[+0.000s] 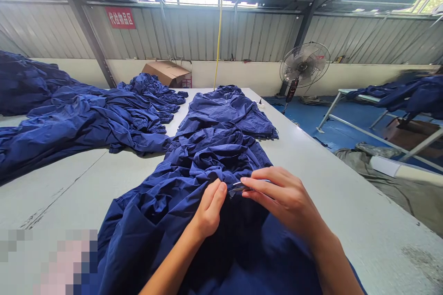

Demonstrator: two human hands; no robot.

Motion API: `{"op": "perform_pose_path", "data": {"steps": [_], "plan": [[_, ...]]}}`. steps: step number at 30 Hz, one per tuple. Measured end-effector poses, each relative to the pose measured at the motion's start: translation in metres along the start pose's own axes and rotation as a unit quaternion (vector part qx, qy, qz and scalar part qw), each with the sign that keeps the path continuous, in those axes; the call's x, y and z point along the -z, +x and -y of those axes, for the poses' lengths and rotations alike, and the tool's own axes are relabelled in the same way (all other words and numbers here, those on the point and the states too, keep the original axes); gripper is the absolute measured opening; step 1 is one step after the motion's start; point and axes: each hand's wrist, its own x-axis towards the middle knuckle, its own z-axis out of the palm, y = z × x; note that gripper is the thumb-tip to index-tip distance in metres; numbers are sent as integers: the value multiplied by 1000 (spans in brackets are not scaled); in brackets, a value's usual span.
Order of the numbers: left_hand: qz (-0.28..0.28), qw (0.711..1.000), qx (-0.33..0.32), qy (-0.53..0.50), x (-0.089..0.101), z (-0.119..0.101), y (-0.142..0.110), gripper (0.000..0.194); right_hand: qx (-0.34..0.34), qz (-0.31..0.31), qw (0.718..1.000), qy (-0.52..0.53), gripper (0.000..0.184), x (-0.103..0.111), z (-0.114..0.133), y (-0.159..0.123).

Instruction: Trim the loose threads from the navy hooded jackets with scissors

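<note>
- Your left grip (pixel 209 209) pinches the navy garment (pixel 134 235): likely light, soft.
- Your right grip (pixel 282 193) clasps snips (pixel 238 187).
- Fabric seems best pinched beside the blades.

Wall sign: red rectangular sign (pixel 120 18), white characters 代检物品区, on the grey corrugated metal wall (pixel 194 32), near its upper edge.
Carton print: faint, illegible, on the brown cardboard box (pixel 164 73) by the far edge of the long white table (pixel 311 170).

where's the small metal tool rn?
Head view, just right of centre: the metal tool is in the right hand, its tip beside the left hand, over blue fabric.
</note>
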Motion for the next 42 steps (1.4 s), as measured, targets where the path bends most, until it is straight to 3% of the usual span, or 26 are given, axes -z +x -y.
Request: {"op": "perform_pose_path", "data": {"steps": [4,15,22,32,42], "plan": [[-27,999,-8,-16,-1,-2,0,38,3,-2,1000,-3,17,1,-1,0],[37,999,-20,-18,3,3,1,42,25,-20,999,1,19,-1,0,1],[59,997,-41,33,5,7,1,44,26,-13,1000,3,19,0,0,0],[40,989,-95,106,2,0,0,48,32,-18,999,8,17,0,-2,1],[27,994,-72,71,6,10,-1,46,35,-12,999,12,18,0,-3,-1]]}}
